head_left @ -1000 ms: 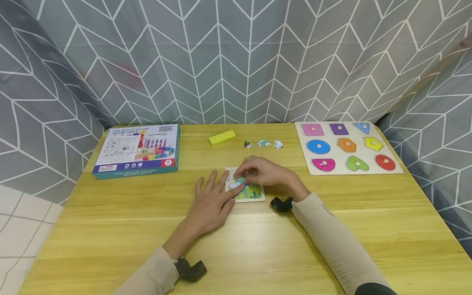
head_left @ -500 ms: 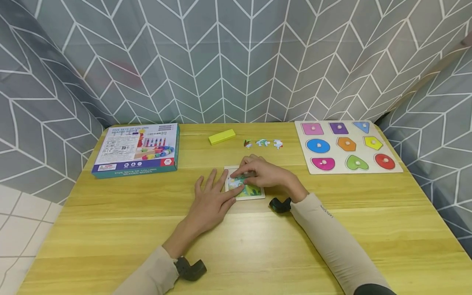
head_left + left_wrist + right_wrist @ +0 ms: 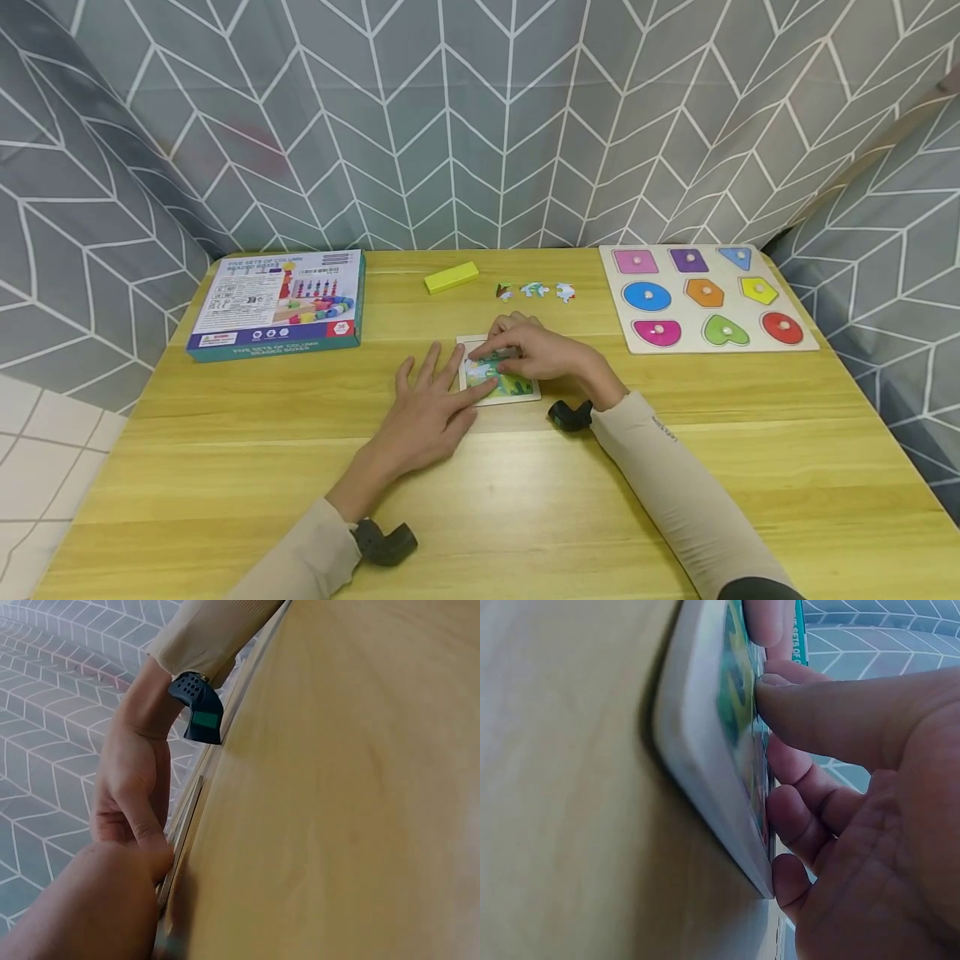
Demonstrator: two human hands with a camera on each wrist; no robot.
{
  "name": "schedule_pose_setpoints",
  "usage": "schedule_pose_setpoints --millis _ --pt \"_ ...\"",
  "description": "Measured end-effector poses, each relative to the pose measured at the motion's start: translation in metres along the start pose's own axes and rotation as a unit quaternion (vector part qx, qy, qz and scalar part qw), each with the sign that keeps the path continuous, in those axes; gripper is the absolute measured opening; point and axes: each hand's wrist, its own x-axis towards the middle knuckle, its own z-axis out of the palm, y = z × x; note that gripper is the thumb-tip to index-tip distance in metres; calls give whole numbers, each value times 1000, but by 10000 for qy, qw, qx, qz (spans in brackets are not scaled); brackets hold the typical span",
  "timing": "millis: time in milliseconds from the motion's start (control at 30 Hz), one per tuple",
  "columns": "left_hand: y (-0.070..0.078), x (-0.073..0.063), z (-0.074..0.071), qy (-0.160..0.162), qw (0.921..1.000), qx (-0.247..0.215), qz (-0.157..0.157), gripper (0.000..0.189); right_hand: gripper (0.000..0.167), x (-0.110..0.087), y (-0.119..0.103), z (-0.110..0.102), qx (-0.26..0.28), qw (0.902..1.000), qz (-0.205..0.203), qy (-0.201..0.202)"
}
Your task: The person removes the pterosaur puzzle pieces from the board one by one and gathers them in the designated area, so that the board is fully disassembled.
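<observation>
A small picture puzzle in a pale wooden frame (image 3: 517, 398) lies flat on the table, with green and yellow printing. My left hand (image 3: 423, 417) rests with spread fingers at its left side, the index finger reaching over the picture. From the right, my right hand (image 3: 543, 350) bends over the top part, thumb and index fingertips at a jigsaw piece (image 3: 486, 365) in the frame. The right wrist view shows the thumb (image 3: 802, 705) and curled fingers right at the puzzle's surface; the piece itself is mostly hidden there.
Several loose jigsaw pieces (image 3: 535, 290) lie beyond the puzzle, beside a yellow block (image 3: 452, 277). A beaded-boxes carton (image 3: 273, 307) stands at the back left. A shape board (image 3: 708, 300) with knobbed pieces lies at the back right. A grey patterned curtain (image 3: 480, 125) hangs behind the table.
My right index finger has moved slightly left and down onto the puzzle, and the thumb and index finger have spread a little. The left hand has stayed almost still.
</observation>
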Motion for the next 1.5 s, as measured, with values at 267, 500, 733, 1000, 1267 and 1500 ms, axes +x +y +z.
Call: schedule_pose_setpoints --millis 267,500,733,1000,1267,1500 --pt "-6 1 -1 -305 9995 17 -10 58 37 2 1 1 39 9999 160 -50" --pt "-6 0 -1 -268 9996 54 41 60 34 2 0 0 132 9996 264 -23" --pt "-6 1 -1 -233 9997 40 35 54 31 2 1 1 295 9990 334 50" --pt "-5 1 -1 -204 9997 92 24 45 30 3 3 1 325 9989 322 89" --pt "-5 1 -2 -296 9996 21 -29 46 29 3 1 1 290 9990 321 127" --pt "-5 1 -2 -379 9993 48 -14 47 28 3 1 2 393 9987 305 149"
